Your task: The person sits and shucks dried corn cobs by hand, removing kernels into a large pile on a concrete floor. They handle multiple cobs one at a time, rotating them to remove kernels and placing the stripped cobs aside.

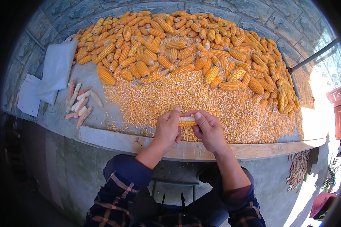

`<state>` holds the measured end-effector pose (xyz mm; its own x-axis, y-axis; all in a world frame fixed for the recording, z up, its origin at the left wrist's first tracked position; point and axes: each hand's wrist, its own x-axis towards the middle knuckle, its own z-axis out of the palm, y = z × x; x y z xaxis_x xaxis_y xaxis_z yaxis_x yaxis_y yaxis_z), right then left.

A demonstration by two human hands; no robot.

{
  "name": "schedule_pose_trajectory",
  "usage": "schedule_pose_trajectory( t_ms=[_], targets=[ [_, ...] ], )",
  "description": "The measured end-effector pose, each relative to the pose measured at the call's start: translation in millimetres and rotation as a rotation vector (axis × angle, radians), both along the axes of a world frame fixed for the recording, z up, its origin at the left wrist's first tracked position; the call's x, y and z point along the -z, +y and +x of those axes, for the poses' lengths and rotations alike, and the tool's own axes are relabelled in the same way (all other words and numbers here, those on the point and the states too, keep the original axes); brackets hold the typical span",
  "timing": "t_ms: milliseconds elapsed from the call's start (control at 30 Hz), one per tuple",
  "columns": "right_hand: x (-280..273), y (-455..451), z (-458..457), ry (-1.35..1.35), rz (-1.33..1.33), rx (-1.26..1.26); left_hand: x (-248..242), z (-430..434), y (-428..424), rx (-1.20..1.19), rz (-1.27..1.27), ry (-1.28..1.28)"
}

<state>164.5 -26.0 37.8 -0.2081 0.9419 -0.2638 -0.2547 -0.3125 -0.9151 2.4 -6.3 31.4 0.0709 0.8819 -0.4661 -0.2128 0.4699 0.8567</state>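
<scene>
Both of my hands hold one partly shelled corn cob (187, 121) above a layer of loose kernels. My left hand (168, 126) grips its left end, and my right hand (209, 128) its right end, with the thumb pressed on it. A pale bare strip shows along the cob's upper side, with yellow kernels below. Loose corn kernels (187, 88) spread over the grey surface under and beyond my hands. Behind them rises a big heap of unshelled yellow corn cobs (150, 51). Several bare cobs (81, 100) lie in a small pile at the left.
A wooden board (199, 150) edges the near side of the surface. A folded white sheet (58, 68) and a white panel (29, 95) stand at the left. A stone-patterned wall (250, 11) closes the back. More bare cobs (298, 167) lie on the floor at lower right.
</scene>
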Motion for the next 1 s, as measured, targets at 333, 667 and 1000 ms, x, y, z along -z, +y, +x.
schedule_pose_trajectory(
  t_ms=[333,667,1000],
  targets=[
    [8,-3,-8,-0.046,0.059,-0.031,0,-14,10,-0.047,-0.252,-0.164],
    [9,6,-4,-0.094,0.017,0.028,15,-6,8,-0.035,0.204,0.167],
    [13,14,10,-0.326,0.107,0.083,16,-4,8,0.06,0.711,0.52]
  ],
)
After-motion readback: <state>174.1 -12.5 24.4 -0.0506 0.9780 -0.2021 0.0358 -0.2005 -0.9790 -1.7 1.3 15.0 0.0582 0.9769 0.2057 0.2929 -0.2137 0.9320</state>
